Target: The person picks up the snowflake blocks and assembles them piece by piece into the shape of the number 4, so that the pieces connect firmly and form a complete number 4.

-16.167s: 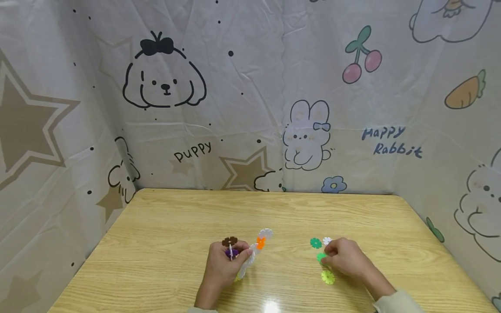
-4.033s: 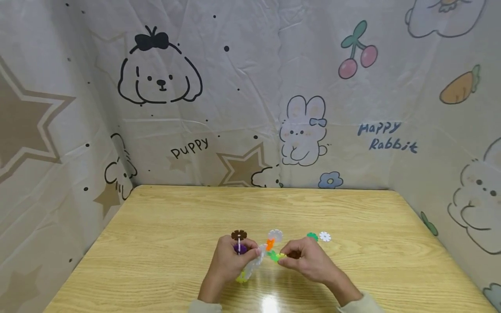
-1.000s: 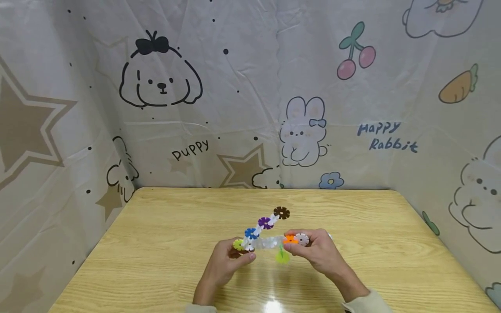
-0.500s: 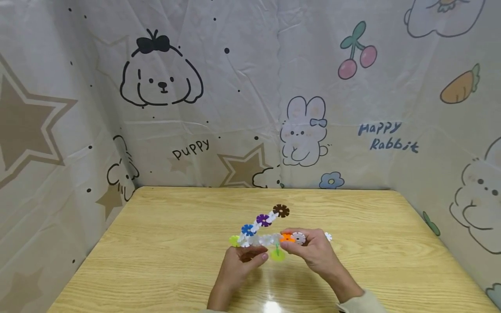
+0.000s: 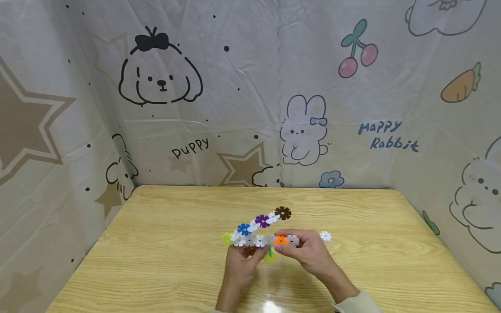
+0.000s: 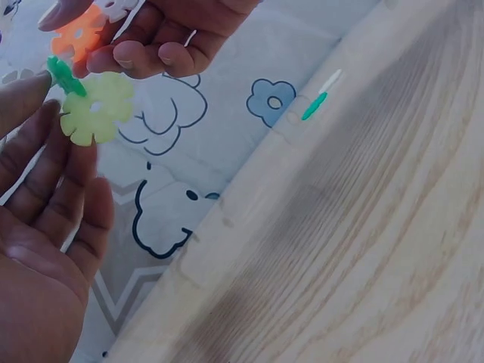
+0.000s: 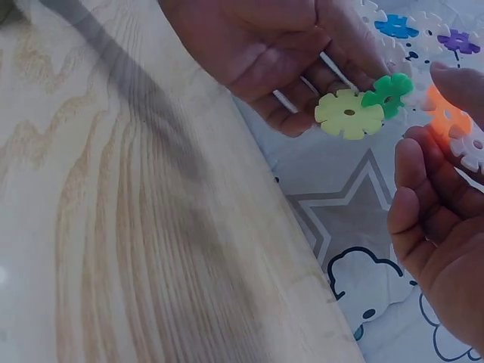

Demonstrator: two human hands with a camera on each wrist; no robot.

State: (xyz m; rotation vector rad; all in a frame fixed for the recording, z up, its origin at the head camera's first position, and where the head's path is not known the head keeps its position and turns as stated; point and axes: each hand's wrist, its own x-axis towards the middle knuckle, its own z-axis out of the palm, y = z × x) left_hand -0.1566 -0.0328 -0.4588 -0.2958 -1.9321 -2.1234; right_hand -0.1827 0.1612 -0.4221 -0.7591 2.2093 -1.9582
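Observation:
A chain of interlocking snowflake discs is held up above the table. One branch runs through a blue disc (image 5: 244, 229) and a purple disc (image 5: 262, 221) to a brown disc (image 5: 282, 213). Several white discs (image 5: 259, 241) form the lower row, with a yellow-green disc (image 5: 227, 238) at its left end. My left hand (image 5: 242, 269) grips this row from below, its thumb by the green disc (image 6: 66, 76), from which a pale yellow disc (image 7: 349, 114) hangs. Between thumb and fingers, my right hand (image 5: 307, 252) pinches the orange disc (image 5: 280, 240), beside a greyish-white end disc (image 5: 292, 241).
On the wooden table (image 5: 168, 243), a loose white disc (image 5: 325, 236) lies right of my right hand. The left wrist view also shows a loose green disc (image 6: 314, 107) near it. A printed cloth (image 5: 242, 87) hangs behind and at both sides.
The green and yellow discs have left the table and joined the chain. Over the last second, my left hand moved right along the lower row, while the chain and right hand shifted slightly left.

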